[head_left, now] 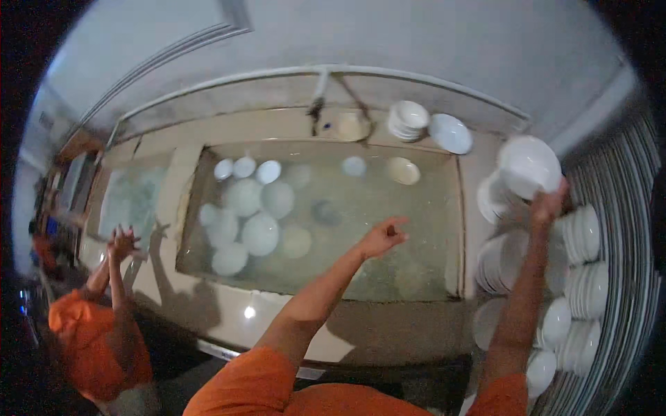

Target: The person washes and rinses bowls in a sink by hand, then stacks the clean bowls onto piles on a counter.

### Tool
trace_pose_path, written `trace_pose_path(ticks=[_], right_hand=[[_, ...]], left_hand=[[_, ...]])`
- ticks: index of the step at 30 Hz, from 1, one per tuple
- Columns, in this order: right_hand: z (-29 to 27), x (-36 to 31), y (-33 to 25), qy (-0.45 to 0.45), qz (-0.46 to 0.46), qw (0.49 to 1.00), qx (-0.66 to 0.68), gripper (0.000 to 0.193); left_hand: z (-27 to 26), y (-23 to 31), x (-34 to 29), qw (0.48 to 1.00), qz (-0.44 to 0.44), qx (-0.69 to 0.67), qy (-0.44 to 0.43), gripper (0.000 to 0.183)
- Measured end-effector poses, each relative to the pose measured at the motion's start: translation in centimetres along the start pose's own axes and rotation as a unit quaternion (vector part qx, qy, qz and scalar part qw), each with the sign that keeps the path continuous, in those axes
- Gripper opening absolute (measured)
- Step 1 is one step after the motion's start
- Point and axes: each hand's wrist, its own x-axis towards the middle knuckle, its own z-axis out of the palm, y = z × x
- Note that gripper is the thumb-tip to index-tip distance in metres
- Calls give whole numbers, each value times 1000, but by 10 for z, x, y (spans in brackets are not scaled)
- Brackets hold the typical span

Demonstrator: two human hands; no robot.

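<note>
At the right, my right hand [550, 201] grips the near rim of a white bowl [531, 165], which is tilted over a stack of white dishes [491, 197] on the counter. Whether the bowl touches that stack I cannot tell. Over the middle-right of the basin, my left hand [381, 238] is empty, with its fingers apart. Cloudy water fills the sunken basin [460, 229] below it. Several white plates [261, 234] and small bowls [269, 172] lie in the water toward the left, and a cream-coloured dish [403, 170] is near the far right corner.
Stacks of white plates [501, 262] crowd the right counter beside a ribbed wall [628, 229]. Stacked bowls [408, 119] and a white dish [451, 133] stand on the back ledge, right of a tap [316, 107]. A co-worker in orange [104, 340] works at a second basin [133, 197].
</note>
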Motion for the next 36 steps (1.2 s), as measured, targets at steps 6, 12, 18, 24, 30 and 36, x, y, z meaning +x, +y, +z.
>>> trace_pose_path(ticks=[6,12,18,24,30,36], right_hand=[[44,32,50,-86,84,983,-139,51],[45,-5,-13,-12,27,979,-201,51],[74,-165,-153,-85,-284,953,63,55],[176,-312,-184,-442,-273,853,36,64],[224,-389,-193,-598,-85,797,-16,80],[246,-397,-225,-540,290,656,441,93]], left_hand=[[-102,-103,-71,940,-55,239,237,31],[-220,-171,-126,771,-187,462,396,34],[-287,-240,-81,750,-359,293,472,50],[-320,-313,-92,752,-331,424,381,37],[-262,-262,-95,781,-151,603,57,15],[-232,-222,-136,895,16,439,-80,48]])
